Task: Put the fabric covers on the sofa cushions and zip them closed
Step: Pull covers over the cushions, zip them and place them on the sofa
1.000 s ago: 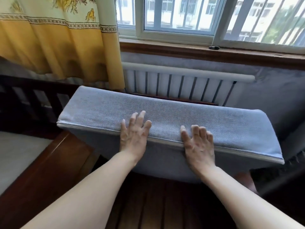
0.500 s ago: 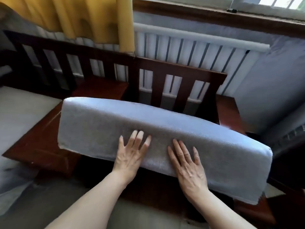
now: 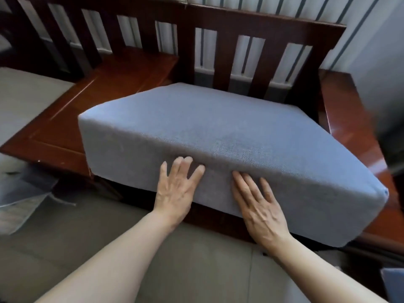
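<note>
A thick cushion in a blue-grey fabric cover [image 3: 218, 132] lies flat on the seat of a dark wooden sofa [image 3: 258, 25], its back edge near the slatted backrest. My left hand [image 3: 177, 189] presses flat against the cushion's front face, fingers straight and spread. Beside it, my right hand [image 3: 260, 206] also lies flat on the front face, fingers pointing up and left. No zipper shows on the sides facing me.
A wooden side surface [image 3: 91, 101] joins the sofa on the left. The right armrest [image 3: 354, 132] runs along the cushion's right side. A radiator [image 3: 306, 9] stands behind the backrest. Crumpled grey fabric [image 3: 19, 200] lies on the tiled floor at left.
The cushion has gone from standing on edge with its zipper seam toward me to lying flat on the seat. Both hands stayed on it and now press its front face.
</note>
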{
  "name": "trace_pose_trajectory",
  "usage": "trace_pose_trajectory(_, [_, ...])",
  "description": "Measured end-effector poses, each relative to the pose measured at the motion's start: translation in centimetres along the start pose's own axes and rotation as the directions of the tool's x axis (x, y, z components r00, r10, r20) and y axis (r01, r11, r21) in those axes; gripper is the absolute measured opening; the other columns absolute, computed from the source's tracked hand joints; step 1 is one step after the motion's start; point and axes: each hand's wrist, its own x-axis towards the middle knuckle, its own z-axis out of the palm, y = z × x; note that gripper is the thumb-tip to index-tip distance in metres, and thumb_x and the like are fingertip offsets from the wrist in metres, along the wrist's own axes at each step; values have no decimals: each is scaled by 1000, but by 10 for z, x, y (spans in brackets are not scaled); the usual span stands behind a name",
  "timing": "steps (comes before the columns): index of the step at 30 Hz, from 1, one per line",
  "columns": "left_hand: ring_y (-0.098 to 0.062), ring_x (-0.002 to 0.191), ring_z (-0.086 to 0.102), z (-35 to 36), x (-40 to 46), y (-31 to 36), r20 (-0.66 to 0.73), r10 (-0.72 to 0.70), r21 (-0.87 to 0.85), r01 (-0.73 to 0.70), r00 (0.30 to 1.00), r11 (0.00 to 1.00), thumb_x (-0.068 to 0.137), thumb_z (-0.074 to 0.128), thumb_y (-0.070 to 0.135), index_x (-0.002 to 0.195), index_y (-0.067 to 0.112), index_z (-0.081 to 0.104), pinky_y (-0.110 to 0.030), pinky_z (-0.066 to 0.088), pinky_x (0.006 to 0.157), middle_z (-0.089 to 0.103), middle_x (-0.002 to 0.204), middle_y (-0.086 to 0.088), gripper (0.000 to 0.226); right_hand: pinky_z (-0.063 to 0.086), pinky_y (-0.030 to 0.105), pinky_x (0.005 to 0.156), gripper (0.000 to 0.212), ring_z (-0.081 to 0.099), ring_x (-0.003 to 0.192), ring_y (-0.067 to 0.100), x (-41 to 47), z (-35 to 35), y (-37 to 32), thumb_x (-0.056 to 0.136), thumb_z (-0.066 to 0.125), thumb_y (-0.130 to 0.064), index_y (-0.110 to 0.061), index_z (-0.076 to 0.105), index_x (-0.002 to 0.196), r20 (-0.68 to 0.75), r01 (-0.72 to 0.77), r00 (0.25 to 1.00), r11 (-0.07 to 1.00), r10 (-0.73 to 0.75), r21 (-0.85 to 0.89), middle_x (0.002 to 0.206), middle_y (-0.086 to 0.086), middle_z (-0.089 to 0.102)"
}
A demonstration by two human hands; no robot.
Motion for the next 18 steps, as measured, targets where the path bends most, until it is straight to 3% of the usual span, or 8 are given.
trace_pose_trajectory(2, [-27, 99, 41, 2, 10, -2, -171, 12, -83, -26, 985, 996, 41, 79, 0, 106, 19, 44, -46, 36, 91, 36, 109, -6, 75, 27, 44, 103, 51, 39, 120, 30, 10, -10, -11, 77, 32, -3, -7, 52, 123, -100, -84, 991, 995, 89, 55, 133, 15, 36])
trace_pose_trajectory(4, [-26, 103, 39, -2, 25, -1, -205, -31, -103, 10, 978, 995, 42, 81, 2, 110, 19, 41, -49, 33, 94, 35, 115, -7, 80, 26, 45, 102, 58, 36, 121, 30, 30, -14, -12, 74, 34, 0, -12, 43, 131, -132, -193, 971, 979, 200, 65, 133, 14, 36])
trace_pose_trajectory(7, [-28, 132, 26, 3, 38, -3, 27, -30, -16, 30, 999, 999, 51, 82, 8, 134, 27, 33, -61, 23, 103, 24, 145, -9, 98, 10, 48, 110, 78, 27, 136, 34, 51, -4, 0, 71, 63, -4, -12, 35, 143, 108, -284, 953, 959, 284, -11, 147, 21, 32])
trace_pose_trajectory(9, [-26, 143, 7, 15, 42, -6, 235, -27, 25, 22, 972, 999, 67, 78, 20, 144, 34, 18, -58, 11, 109, 4, 156, -6, 98, 2, 47, 112, 97, 20, 141, 38, 50, 13, 3, 68, 80, -29, -16, 26, 148, 344, -346, 875, 937, 340, -45, 152, 24, 22])
trace_pose_trajectory(10, [-25, 144, 2, 21, 43, -7, 316, -31, 22, 26, 948, 999, 72, 75, 24, 146, 37, 9, -56, 9, 110, -3, 157, -4, 99, 7, 48, 113, 105, 25, 139, 39, 45, 21, 1, 62, 84, -39, -16, 28, 147, 393, -359, 851, 932, 347, -47, 150, 25, 26])
trace_pose_trajectory(12, [-27, 145, -2, 32, 42, -7, 395, -21, 4, 21, 919, 1000, 76, 73, 27, 146, 39, -3, -54, 12, 110, -8, 157, -2, 104, 27, 52, 107, 112, 44, 128, 41, 34, 35, -3, 43, 91, -43, -14, 42, 140, 356, -341, 870, 938, 340, -64, 139, 25, 45])
trace_pose_trajectory(13, [-28, 145, -4, 37, 40, -6, 405, -6, -4, 9, 914, 1000, 77, 72, 27, 145, 40, -8, -54, 13, 110, -10, 157, -2, 106, 30, 52, 105, 115, 47, 126, 41, 28, 44, -7, 39, 92, -43, -14, 42, 138, 323, -335, 884, 940, 338, -67, 137, 24, 48])
trace_pose_trajectory(18, [-31, 144, -11, 75, 10, 0, 450, 11, 23, -24, 893, 999, 82, 68, 32, 143, 39, -20, -57, 7, 112, -19, 156, -4, 107, 22, 52, 103, 113, 31, 132, 38, -5, 90, -31, 44, 93, -27, -15, 35, 140, 280, -348, 897, 937, 341, -25, 142, 23, 40])
